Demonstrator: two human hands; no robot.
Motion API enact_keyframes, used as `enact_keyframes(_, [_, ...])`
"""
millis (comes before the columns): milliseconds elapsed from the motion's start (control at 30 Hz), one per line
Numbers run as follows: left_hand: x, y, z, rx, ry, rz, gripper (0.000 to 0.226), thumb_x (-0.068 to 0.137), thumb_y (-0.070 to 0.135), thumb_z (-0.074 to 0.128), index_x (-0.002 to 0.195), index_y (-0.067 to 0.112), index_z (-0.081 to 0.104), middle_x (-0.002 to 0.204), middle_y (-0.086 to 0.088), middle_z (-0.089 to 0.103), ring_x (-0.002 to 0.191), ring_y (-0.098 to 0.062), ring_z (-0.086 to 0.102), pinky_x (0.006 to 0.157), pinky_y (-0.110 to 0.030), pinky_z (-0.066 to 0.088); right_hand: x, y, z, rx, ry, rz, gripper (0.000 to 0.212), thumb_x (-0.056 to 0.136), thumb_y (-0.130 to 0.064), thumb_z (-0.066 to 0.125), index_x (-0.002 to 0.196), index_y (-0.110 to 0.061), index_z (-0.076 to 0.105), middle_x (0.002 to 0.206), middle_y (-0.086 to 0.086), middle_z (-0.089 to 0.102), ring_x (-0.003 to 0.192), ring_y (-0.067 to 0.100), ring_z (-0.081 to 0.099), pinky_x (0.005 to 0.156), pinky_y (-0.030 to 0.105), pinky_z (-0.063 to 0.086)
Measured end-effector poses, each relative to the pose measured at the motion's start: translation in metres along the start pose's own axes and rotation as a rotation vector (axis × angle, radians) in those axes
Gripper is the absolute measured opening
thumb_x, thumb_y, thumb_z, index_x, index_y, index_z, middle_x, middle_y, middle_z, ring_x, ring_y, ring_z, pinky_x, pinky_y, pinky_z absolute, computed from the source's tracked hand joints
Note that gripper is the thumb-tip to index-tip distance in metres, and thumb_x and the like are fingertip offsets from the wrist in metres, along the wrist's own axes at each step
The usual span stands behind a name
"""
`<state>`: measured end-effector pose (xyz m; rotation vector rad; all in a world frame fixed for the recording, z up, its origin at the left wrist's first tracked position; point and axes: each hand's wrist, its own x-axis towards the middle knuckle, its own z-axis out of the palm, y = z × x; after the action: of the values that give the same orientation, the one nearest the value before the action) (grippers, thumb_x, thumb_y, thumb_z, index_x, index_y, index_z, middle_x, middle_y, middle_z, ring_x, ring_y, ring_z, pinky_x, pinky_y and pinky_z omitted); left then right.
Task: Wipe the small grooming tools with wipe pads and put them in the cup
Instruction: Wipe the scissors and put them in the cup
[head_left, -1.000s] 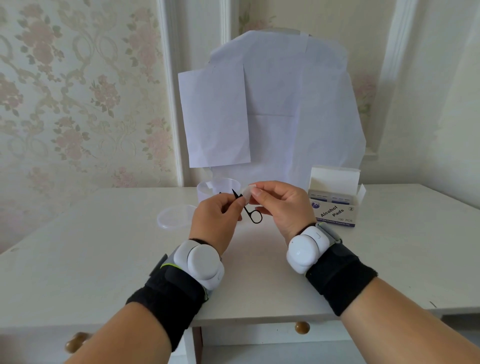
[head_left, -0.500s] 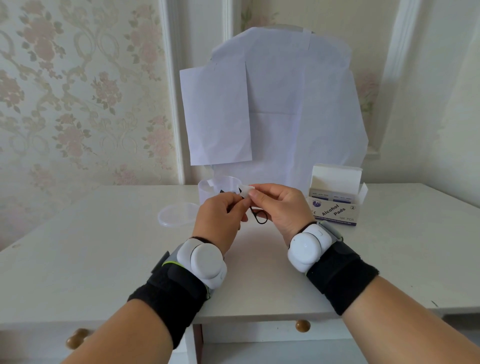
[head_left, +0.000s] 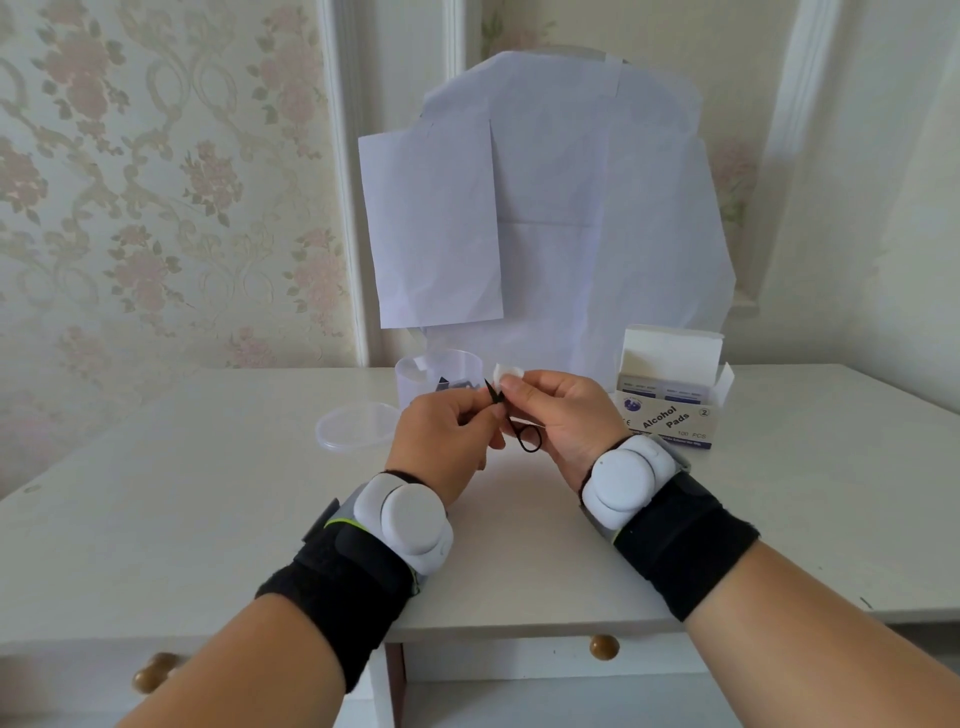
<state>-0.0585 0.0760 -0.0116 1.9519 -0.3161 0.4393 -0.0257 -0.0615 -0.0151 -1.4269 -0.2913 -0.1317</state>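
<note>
Scissors (head_left: 519, 434), the tiny black grooming kind, were being held up over the white worktop (head_left: 182, 499) between both hands. The left hand (head_left: 441, 441) was curled around the middle of them, so that grip was clamped on the scissors, with the pointed blades poking up past the fingers and one black finger loop hanging down below. The right hand (head_left: 566, 415) was pinched on a small white wipe pad (head_left: 503, 373), and the pad was pressed right against the blade tips. So both grips were closed on something, nothing loose.

Just behind the hands, a clear plastic cup (head_left: 415, 376) was stood upright on the worktop, and a couple of dark things could be made out inside it, though what exactly they were couldn't be told from this angle. Its clear round lid (head_left: 353, 428) was laid flat just beside it, on the left and a bit nearer. Off to the right, an open box of alcohol pads (head_left: 670, 410) was sat with its flap up, near the right hand but not touching it.

White trackers on black wrist straps (head_left: 685, 551) were worn on both forearms. Sheets of white paper (head_left: 545, 218) were stuck up against the wall at the back, flowery wallpaper (head_left: 156, 182) to the left. Two brown drawer knobs (head_left: 604, 647) were visible under the front edge.
</note>
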Motion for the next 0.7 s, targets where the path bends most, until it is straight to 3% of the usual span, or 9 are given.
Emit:
enact_keyframes(100, [0.002, 0.002, -0.001, -0.233, 0.005, -0.114, 0.036, 0.096, 0.033, 0.055, 0.075, 0.009, 0.071, 0.056, 0.002, 0.063, 0.049, -0.011, 0.054, 0.053, -0.022, 0.044, -0.001, -0.005, -0.002, 0.094, 0.026, 0.003, 0.015, 0.092, -0.020, 0.067, 0.086, -0.009, 0.076, 0.089, 0.016, 0.074, 0.079, 0.024, 0.066, 0.082, 0.039, 0.050])
enact_keyframes(200, [0.005, 0.004, -0.005, -0.571, -0.027, -0.289, 0.047, 0.098, 0.045, 0.045, 0.086, 0.011, 0.075, 0.078, -0.008, 0.068, 0.068, -0.020, 0.064, 0.063, -0.028, 0.048, -0.001, -0.008, -0.004, 0.199, -0.005, 0.026, 0.018, 0.095, -0.023, 0.061, 0.087, -0.013, 0.074, 0.097, 0.009, 0.075, 0.089, 0.023, 0.066, 0.084, 0.037, 0.045])
enact_keyframes(333, [0.006, 0.004, -0.003, -0.701, -0.098, -0.323, 0.040, 0.100, 0.038, 0.044, 0.104, 0.009, 0.070, 0.100, -0.005, 0.074, 0.098, -0.021, 0.069, 0.082, -0.033, 0.054, -0.002, -0.011, -0.004, 0.279, -0.086, 0.012, 0.019, 0.093, -0.025, 0.059, 0.085, -0.019, 0.075, 0.104, 0.006, 0.073, 0.095, 0.025, 0.062, 0.073, 0.032, 0.041])
enact_keyframes(433, [0.004, 0.007, -0.003, -0.761, -0.227, -0.352, 0.046, 0.091, 0.043, 0.054, 0.116, 0.006, 0.065, 0.113, -0.008, 0.071, 0.109, -0.024, 0.066, 0.095, -0.037, 0.051, -0.001, -0.011, -0.004, 0.276, -0.159, 0.002, 0.027, 0.089, -0.031, 0.058, 0.100, -0.013, 0.074, 0.097, 0.008, 0.072, 0.093, 0.028, 0.063, 0.080, 0.034, 0.045])
enact_keyframes(533, [0.002, 0.009, -0.005, -0.749, -0.387, -0.396, 0.045, 0.084, 0.048, 0.059, 0.107, 0.010, 0.065, 0.089, -0.006, 0.069, 0.091, -0.022, 0.066, 0.083, -0.034, 0.052, -0.001, -0.011, -0.004, 0.313, -0.226, 0.019, 0.031, 0.088, -0.032, 0.058, 0.104, -0.010, 0.073, 0.098, 0.012, 0.070, 0.093, 0.033, 0.064, 0.084, 0.044, 0.044])
enact_keyframes(633, [0.001, 0.007, -0.009, -0.808, -0.491, -0.412, 0.028, 0.084, 0.041, 0.058, 0.088, 0.014, 0.062, 0.068, 0.000, 0.051, 0.068, -0.016, 0.053, 0.068, -0.028, 0.048, -0.002, -0.013, -0.003, 0.357, -0.278, 0.020, 0.024, 0.089, -0.029, 0.056, 0.083, -0.017, 0.076, 0.101, 0.011, 0.066, 0.073, 0.024, 0.063, 0.062, 0.034, 0.048])
enact_keyframes(700, [0.001, 0.007, -0.011, -0.870, -0.497, -0.401, 0.025, 0.082, 0.038, 0.058, 0.077, 0.015, 0.061, 0.062, 0.002, 0.042, 0.060, -0.015, 0.043, 0.064, -0.027, 0.044, -0.004, -0.014, -0.001, 0.333, -0.298, 0.012, 0.023, 0.089, -0.027, 0.057, 0.085, -0.015, 0.076, 0.096, 0.017, 0.059, 0.065, 0.021, 0.061, 0.066, 0.035, 0.050])
